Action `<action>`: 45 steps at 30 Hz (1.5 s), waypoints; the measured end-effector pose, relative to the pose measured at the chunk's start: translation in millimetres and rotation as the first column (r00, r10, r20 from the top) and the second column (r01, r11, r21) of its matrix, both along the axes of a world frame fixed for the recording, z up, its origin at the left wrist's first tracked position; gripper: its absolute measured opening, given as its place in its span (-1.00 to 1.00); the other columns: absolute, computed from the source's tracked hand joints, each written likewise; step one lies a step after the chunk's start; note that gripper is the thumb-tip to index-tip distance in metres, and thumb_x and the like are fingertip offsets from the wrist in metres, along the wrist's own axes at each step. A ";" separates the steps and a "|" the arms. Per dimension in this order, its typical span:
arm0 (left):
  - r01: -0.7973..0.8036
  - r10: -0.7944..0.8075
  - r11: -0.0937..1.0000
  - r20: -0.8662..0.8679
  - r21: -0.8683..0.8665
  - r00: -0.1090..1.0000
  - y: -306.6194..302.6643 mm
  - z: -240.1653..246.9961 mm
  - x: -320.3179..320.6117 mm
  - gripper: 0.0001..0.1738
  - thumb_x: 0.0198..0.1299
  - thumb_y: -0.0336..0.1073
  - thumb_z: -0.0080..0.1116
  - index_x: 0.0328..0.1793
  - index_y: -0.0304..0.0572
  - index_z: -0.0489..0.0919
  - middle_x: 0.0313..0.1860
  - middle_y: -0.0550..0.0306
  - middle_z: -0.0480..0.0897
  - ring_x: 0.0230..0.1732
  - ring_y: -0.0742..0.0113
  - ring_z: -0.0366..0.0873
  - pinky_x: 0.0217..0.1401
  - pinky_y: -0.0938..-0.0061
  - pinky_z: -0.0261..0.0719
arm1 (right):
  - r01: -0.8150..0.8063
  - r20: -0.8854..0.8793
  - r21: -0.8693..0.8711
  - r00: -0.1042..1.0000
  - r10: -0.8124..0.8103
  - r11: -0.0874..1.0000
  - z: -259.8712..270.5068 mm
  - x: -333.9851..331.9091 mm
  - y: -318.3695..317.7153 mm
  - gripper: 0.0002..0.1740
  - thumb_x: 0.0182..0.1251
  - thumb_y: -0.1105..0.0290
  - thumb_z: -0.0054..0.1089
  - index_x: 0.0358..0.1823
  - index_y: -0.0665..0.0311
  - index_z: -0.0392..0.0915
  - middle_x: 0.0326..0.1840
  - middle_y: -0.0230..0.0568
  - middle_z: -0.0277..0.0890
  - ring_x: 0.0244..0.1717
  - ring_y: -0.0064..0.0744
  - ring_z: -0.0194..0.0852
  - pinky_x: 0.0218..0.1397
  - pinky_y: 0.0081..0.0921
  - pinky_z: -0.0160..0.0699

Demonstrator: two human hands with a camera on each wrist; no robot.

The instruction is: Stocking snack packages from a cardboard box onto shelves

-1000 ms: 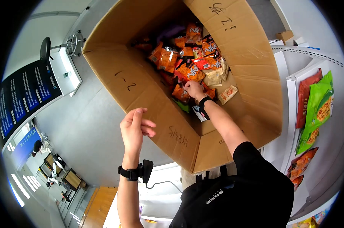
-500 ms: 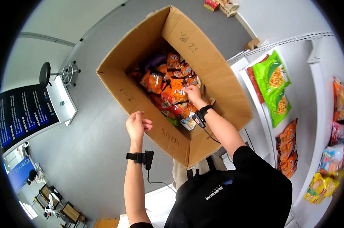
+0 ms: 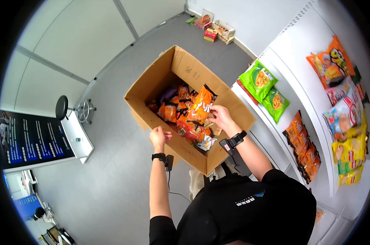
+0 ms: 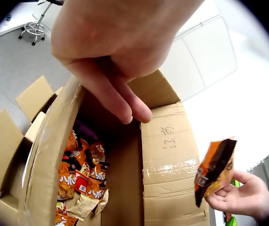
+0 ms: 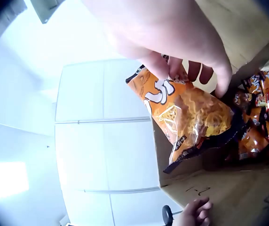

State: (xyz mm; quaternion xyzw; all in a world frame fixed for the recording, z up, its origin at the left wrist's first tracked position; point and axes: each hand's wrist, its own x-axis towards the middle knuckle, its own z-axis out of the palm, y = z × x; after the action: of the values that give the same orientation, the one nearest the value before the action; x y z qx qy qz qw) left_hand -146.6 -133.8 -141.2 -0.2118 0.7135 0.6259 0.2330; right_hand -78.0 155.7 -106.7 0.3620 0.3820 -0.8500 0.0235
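Note:
My right hand (image 3: pixel 222 117) pinches an orange snack bag (image 3: pixel 202 105) by its side edge, above the open cardboard box (image 3: pixel 234 100). In the right wrist view the bag (image 5: pixel 191 117) shows noodle-like snacks on its front and a dark band along one end. Inside the box lies a pile of small orange snack packets (image 4: pixel 68 176), with a few cream-coloured packets (image 4: pixel 83 207) among them. My left hand (image 3: pixel 159 136) hangs beside the box's near left wall, its fingers (image 4: pixel 104 96) loosely bent with nothing in them.
White shelves at right carry green snack bags (image 3: pixel 258 81), orange bags (image 3: pixel 301 143) and yellow bags (image 3: pixel 348 151). A stool (image 3: pixel 62 108) and a white counter (image 3: pixel 76 139) stand at left. Small boxes (image 3: pixel 223 30) sit on the floor by the far wall.
My right hand has risen out of the pile with the orange snack bag. The head view has shifted, so the box looks smaller and more shelf shows. The left hand still hangs by the box wall.

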 end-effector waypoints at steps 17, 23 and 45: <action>0.528 -0.451 0.841 -0.389 0.116 0.803 66.1 100.7 57.8 -0.36 0.21 0.06 0.14 0.23 -0.30 0.41 0.00 0.08 0.56 -0.10 0.40 0.52 -0.17 0.56 0.51 | 0.194 -0.124 0.112 0.976 -0.180 0.975 106.0 95.1 -32.8 -0.85 0.23 0.37 0.12 -0.21 0.22 0.44 -0.12 -0.32 0.50 -0.01 -0.44 0.40 0.02 -0.03 0.42; 0.628 -0.603 0.751 -0.597 -0.202 0.529 87.1 122.7 87.1 -0.40 0.10 -0.13 0.31 0.17 -0.39 0.44 -0.16 0.09 0.64 -0.27 0.50 0.58 -0.22 0.60 0.53 | 0.208 -0.164 0.128 0.969 -0.186 0.970 111.3 114.9 -45.8 -0.83 0.24 0.31 0.17 -0.24 0.18 0.42 -0.11 -0.36 0.48 -0.01 -0.47 0.39 0.01 -0.06 0.42; 0.894 -0.861 0.366 -0.272 0.258 0.431 206.4 173.5 211.7 -0.55 0.22 -0.17 0.19 0.12 -0.34 0.46 -0.18 0.10 0.61 -0.28 0.35 0.64 -0.23 0.50 0.64 | 0.501 -0.314 0.127 0.839 -0.444 0.856 134.6 277.2 46.7 -0.66 0.25 0.24 0.16 0.00 0.20 0.49 -0.11 -0.38 0.54 -0.13 -0.57 0.52 -0.15 -0.53 0.53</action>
State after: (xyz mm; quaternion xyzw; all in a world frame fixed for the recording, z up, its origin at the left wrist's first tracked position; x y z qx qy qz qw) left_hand 65.1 72.6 32.2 0.2761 0.5960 0.5344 0.5319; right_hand 199.2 202.4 27.9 0.3247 0.3649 -0.8270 -0.2782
